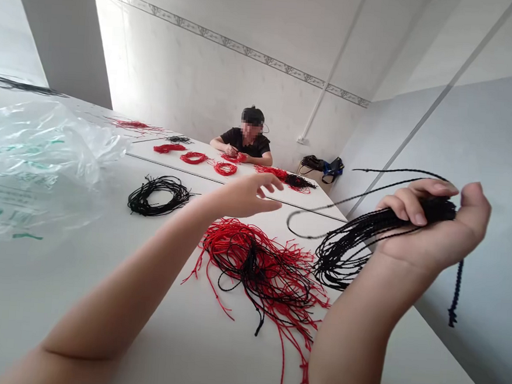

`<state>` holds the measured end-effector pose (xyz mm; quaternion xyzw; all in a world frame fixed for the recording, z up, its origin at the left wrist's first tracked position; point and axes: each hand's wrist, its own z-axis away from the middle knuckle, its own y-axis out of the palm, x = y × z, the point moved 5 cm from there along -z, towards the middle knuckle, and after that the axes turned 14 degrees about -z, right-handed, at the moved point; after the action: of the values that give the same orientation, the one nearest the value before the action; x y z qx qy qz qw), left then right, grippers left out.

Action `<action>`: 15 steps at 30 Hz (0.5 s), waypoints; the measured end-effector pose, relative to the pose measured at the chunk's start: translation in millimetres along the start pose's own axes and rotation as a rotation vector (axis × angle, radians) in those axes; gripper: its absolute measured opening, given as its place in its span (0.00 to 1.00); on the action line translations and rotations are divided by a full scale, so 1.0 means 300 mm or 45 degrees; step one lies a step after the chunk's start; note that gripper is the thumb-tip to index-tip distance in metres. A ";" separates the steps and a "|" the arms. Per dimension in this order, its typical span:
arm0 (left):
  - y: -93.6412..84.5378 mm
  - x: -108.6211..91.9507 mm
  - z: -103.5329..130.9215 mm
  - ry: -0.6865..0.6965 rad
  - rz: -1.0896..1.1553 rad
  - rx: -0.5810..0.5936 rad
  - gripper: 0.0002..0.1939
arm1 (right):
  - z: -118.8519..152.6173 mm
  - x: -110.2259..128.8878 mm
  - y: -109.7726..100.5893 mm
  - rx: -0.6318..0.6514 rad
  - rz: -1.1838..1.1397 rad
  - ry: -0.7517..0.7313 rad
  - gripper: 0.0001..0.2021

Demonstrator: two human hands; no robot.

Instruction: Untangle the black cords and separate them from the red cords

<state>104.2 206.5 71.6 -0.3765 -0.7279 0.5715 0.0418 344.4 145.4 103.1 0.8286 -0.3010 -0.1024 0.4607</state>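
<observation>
My right hand (433, 228) is raised at the right, its fingers wrapped round a looped bundle of black cords (349, 245). One loose strand curves out to the left of the bundle, and a braided end dangles below the hand. My left hand (251, 194) hovers over the table with fingers apart and nothing in them. Under it lies a tangled pile of red cords (235, 243) with black cords (251, 265) on top. Left of my left hand, a coil of black cord (159, 196) rests on the table.
A clear plastic bag (42, 171) covers the left of the white table (175, 350). Across from me a person (246, 138) sits handling red cord. Before them lie red coils (225, 168) and a red-and-black heap (283, 177). Bags (323, 166) stand by the far wall.
</observation>
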 end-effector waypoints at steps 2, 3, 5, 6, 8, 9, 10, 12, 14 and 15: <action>0.048 0.004 -0.004 -0.005 -0.207 0.222 0.20 | 0.004 0.008 0.000 -0.031 0.015 -0.049 0.10; 0.078 0.013 -0.004 -0.009 -0.310 0.374 0.19 | 0.005 0.013 -0.001 -0.054 0.018 -0.074 0.10; 0.139 0.038 -0.003 -0.015 -0.496 0.676 0.16 | 0.005 0.026 -0.006 -0.094 0.030 -0.131 0.12; 0.169 0.049 -0.002 -0.003 -0.557 0.807 0.15 | 0.004 0.031 -0.008 -0.103 0.036 -0.152 0.13; 0.230 0.060 0.000 0.071 -0.582 1.013 0.13 | 0.003 0.038 -0.010 -0.097 0.049 -0.176 0.13; 0.259 0.059 -0.001 0.128 -0.558 1.075 0.12 | 0.003 0.039 -0.010 -0.090 0.056 -0.178 0.13; 0.285 0.056 -0.003 0.180 -0.530 1.097 0.13 | 0.002 0.039 -0.011 -0.083 0.061 -0.177 0.12; 0.326 0.056 -0.014 0.227 -0.508 1.057 0.17 | 0.002 0.037 -0.011 -0.085 0.069 -0.166 0.11; 0.353 0.069 -0.026 0.203 -0.535 0.986 0.19 | 0.001 0.031 -0.009 -0.097 0.074 -0.145 0.10; 0.361 0.078 -0.032 0.179 -0.549 0.958 0.19 | 0.001 0.029 -0.008 -0.102 0.075 -0.138 0.09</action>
<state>146.4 235.0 -27.1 -0.2126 -0.5265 0.7480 0.3437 352.0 141.0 101.8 0.7936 -0.3453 -0.1453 0.4793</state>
